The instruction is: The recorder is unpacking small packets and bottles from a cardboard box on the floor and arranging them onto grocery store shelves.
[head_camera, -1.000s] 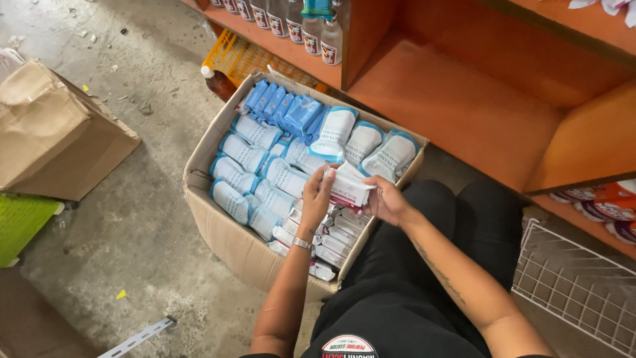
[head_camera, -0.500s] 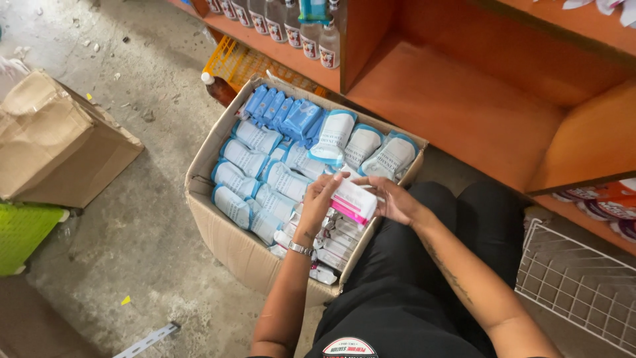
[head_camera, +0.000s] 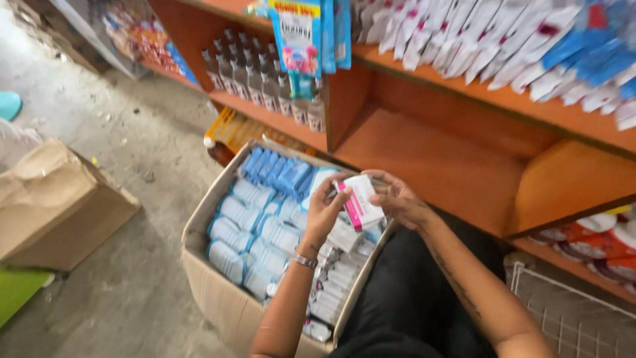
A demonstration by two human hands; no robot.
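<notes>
Where it sat low — white-pink tube pack (head_camera: 361, 202) raised, both-handed.

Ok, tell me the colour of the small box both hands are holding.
The small box is white with a pink end, held between left hand and right hand; head view shows it.
</notes>
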